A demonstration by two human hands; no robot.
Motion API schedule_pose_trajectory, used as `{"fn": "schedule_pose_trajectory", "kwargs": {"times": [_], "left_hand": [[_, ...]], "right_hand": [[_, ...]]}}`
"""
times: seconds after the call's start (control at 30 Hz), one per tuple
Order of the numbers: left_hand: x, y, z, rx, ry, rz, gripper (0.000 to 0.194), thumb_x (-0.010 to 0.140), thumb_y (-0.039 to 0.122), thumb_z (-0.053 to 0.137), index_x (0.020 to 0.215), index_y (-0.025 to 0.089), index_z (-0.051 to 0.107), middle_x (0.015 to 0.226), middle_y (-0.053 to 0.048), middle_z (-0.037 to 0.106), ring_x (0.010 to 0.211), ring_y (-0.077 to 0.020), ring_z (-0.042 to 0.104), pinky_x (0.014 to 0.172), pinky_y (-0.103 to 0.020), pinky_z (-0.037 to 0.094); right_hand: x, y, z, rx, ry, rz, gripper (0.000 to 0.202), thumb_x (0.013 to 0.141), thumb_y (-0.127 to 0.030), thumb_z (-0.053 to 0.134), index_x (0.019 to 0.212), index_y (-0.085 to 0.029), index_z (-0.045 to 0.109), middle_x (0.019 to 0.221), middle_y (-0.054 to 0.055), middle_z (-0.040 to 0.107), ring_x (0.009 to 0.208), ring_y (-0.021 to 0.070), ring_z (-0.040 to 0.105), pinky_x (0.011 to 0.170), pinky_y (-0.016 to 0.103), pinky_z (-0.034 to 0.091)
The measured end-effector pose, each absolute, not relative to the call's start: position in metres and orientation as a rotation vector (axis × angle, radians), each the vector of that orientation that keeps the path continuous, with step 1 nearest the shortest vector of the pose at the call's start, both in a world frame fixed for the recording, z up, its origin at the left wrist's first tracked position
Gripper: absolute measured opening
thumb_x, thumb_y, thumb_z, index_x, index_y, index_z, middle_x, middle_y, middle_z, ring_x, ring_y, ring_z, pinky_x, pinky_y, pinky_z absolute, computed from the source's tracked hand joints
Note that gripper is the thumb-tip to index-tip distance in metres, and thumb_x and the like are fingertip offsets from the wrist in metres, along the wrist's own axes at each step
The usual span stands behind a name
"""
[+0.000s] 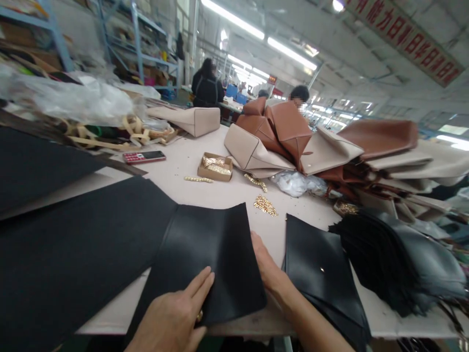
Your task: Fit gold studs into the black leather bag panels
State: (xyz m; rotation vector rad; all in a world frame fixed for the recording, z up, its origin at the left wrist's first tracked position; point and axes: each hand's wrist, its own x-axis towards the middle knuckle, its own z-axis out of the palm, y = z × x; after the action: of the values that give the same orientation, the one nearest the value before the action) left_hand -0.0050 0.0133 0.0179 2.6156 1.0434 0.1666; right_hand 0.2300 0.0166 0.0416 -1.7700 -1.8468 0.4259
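A black leather panel (205, 244) lies on the table in front of me, its right part raised a little from the tabletop. My left hand (176, 313) rests on the panel's lower part with fingers stretched out; a gold-coloured ring shows on it. Against the panel's right edge is my right hand (266, 264), its fingers extended and partly hidden by that edge. Just right of that hand lies a stack of black leather pieces (318, 259) with a small metal stud on top. Large black sheets (84, 244) spread out on the left.
Gold chain (266, 205) is heaped beyond my hands, near a small cardboard box (216, 167) of more chain. A red phone (144, 156) lies left. Brown and beige bags (289, 129) pile up behind, and black pieces (399, 259) at right. Two people stand farther back.
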Motion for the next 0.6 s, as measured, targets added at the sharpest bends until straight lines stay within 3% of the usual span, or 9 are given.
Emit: {"fn": "schedule_pose_trajectory", "kwargs": {"times": [0.17, 0.37, 0.6], "left_hand": [[-0.008, 0.01, 0.006, 2.616, 1.014, 0.159, 0.076, 0.069, 0.015, 0.053, 0.145, 0.019, 0.049, 0.153, -0.007, 0.04, 0.087, -0.0265, 0.073, 0.079, -0.04, 0.059], [-0.016, 0.01, -0.019, 2.658, 1.018, 0.371, 0.078, 0.064, 0.013, 0.058, 0.14, 0.029, 0.055, 0.151, 0.0, 0.045, 0.093, -0.0265, 0.072, 0.079, -0.034, 0.057], [-0.016, 0.009, -0.018, 2.764, 0.958, 0.452, 0.076, 0.065, 0.01, 0.059, 0.14, 0.021, 0.054, 0.15, -0.005, 0.048, 0.088, -0.0236, 0.072, 0.075, -0.034, 0.057]], "right_hand": [[0.313, 0.031, 0.034, -2.146, -1.854, 0.064, 0.031, 0.093, -0.014, 0.05, 0.12, -0.012, 0.065, 0.12, 0.015, 0.067, 0.116, 0.0241, 0.058, 0.104, 0.034, 0.042], [0.363, 0.06, 0.031, -2.402, -1.835, -0.07, 0.031, 0.098, -0.018, 0.043, 0.114, -0.011, 0.068, 0.11, 0.016, 0.07, 0.108, 0.0235, 0.063, 0.098, 0.031, 0.043], [0.365, 0.086, 0.032, -2.635, -1.859, -0.076, 0.028, 0.094, -0.018, 0.046, 0.103, -0.012, 0.072, 0.102, 0.018, 0.072, 0.098, 0.0265, 0.068, 0.087, 0.033, 0.047]]}}
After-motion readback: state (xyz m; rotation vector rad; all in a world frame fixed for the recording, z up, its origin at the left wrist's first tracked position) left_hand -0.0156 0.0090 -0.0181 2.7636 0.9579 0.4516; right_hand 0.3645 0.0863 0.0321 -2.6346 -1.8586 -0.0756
